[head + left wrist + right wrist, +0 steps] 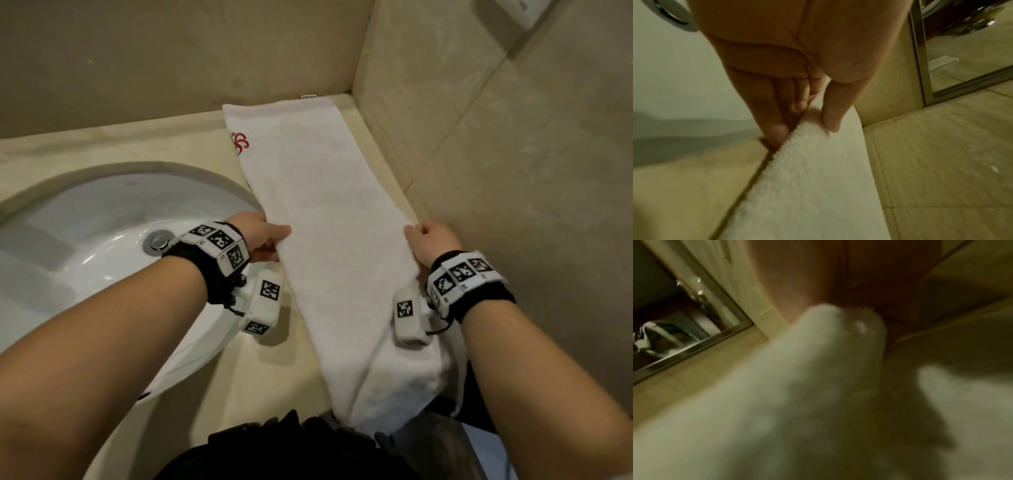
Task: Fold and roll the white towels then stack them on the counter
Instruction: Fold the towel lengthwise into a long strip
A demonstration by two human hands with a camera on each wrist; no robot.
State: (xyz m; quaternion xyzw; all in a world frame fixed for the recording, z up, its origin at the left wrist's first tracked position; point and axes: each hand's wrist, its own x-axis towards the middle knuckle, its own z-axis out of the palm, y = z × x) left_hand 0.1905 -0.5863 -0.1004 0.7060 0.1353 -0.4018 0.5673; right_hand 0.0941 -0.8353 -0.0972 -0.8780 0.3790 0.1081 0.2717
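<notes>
A long white towel (322,192), folded lengthwise, lies on the beige counter (191,137) from the back wall down to the front edge, where its near end hangs over. A red logo (239,142) shows near its far left edge. My left hand (270,236) pinches the towel's left edge; in the left wrist view the thumb (831,116) lies on top of the towel (807,178) and the fingers (774,129) go underneath. My right hand (423,240) grips the right edge. The right wrist view is blurred, filled by the towel (777,394) close up.
A white oval sink (85,246) with a chrome drain (157,241) sits just left of the towel. Beige tiled walls (513,171) close in behind and on the right. A mirror frame (920,65) stands above the counter.
</notes>
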